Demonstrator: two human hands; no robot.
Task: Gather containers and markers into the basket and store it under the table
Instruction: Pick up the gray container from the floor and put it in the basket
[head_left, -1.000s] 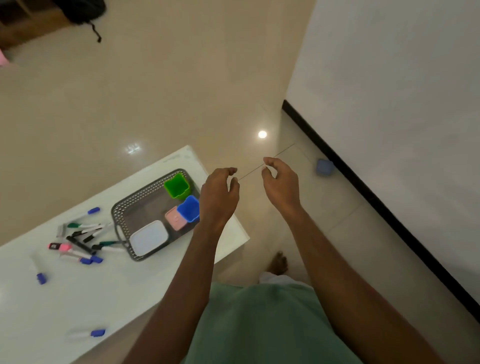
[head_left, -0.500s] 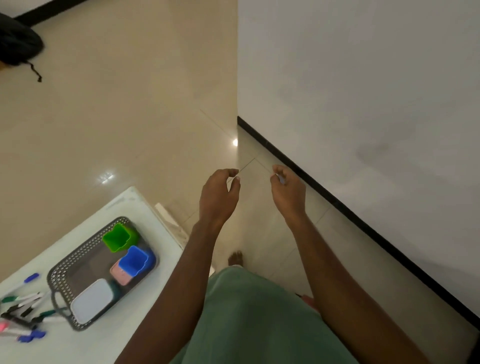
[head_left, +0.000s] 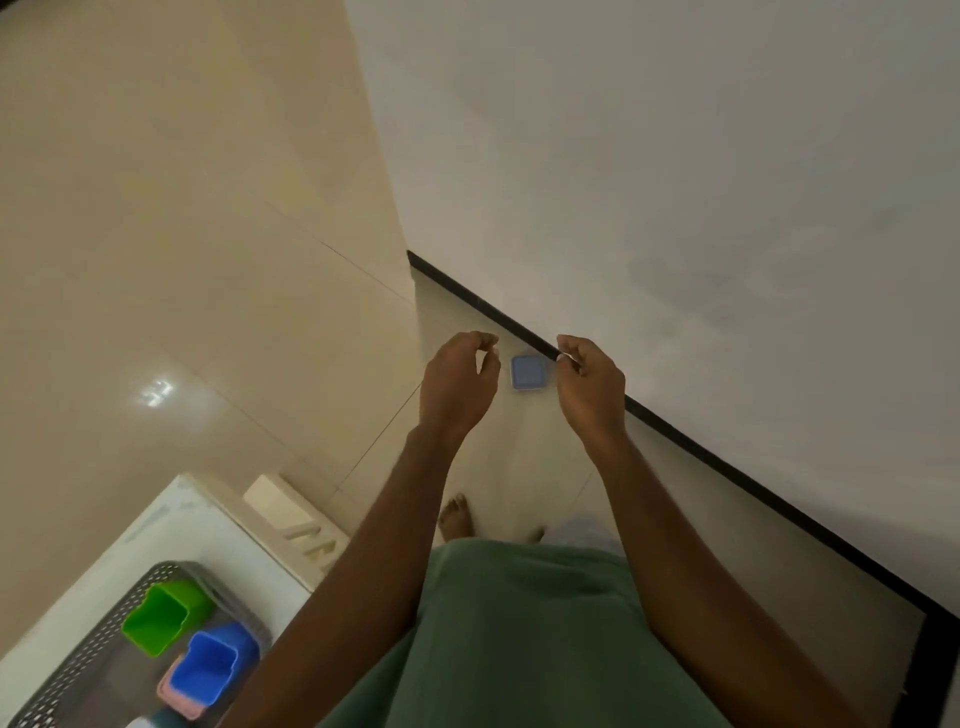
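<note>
Blue-grey square container (head_left: 529, 372) lies on the beige floor (head_left: 156, 208) near centre of frame, just beside the black skirting (head_left: 727, 465) at the foot of a white wall (head_left: 675, 156). Two arms reach fwd over it. Left hand (head_left: 457, 379) hovers just left of it in the picture and right hand (head_left: 589, 384) just right, both w/ fingers loosely curled, grasping nothing.

Lower left shows the corner of a white counter (head_left: 218, 530) w/ a grey perforated basket (head_left: 88, 644). It holds a green container (head_left: 161, 618), a blue container (head_left: 210, 665) and a pink container (head_left: 171, 691) partly under the blue. No markers in view. Bare foot (head_left: 457, 517) at bottom centre, above a green garment (head_left: 519, 623).

Step in hand, prob.: fetching the stray container off the floor. Next move likely calls for bending down, gripping it by its edges, then carrying it back to the basket.
</note>
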